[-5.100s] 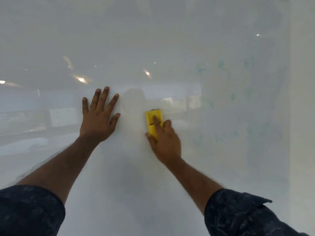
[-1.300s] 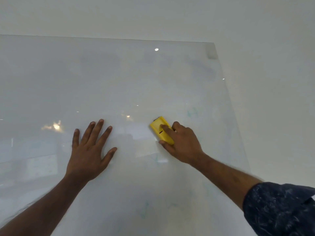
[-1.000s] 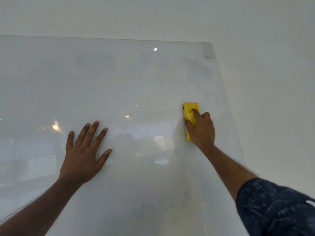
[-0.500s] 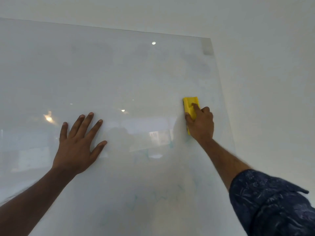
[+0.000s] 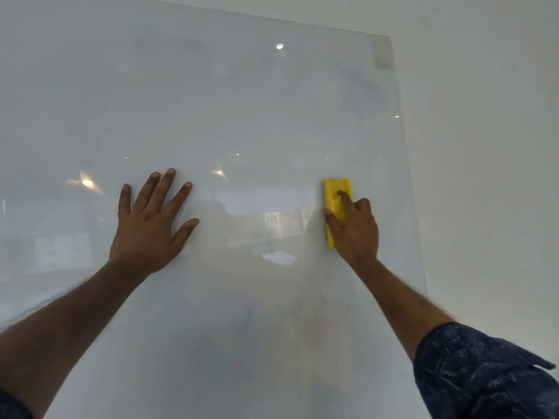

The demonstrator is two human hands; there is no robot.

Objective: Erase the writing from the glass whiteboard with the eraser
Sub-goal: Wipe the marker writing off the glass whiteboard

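Head view, board: the glass whiteboard [image 5: 242, 116] fills most of the picture and hangs on a pale wall [image 5: 484, 146]; its right edge runs down just right of the eraser.
Head view, eraser: the yellow eraser [image 5: 335, 204] stands upright against the glass, near the right edge of the board, at middle height.
Head view, right hand: the right hand [image 5: 354, 229] is closed around the lower half of the eraser; the thumb is on its left side, one finger lies on its front face, and the upper half sticks out above the fingers.
Head view, left hand: the left hand [image 5: 151, 225] lies flat on the glass with fingers spread wide and holds nothing; it is well apart from the eraser, to its left.
Head view, writing: faint greenish marks [image 5: 267, 243] show between the two hands and lower on the board; they are too pale to read.
Head view, sleeve: a dark patterned sleeve [image 5: 478, 373] covers the right upper arm.
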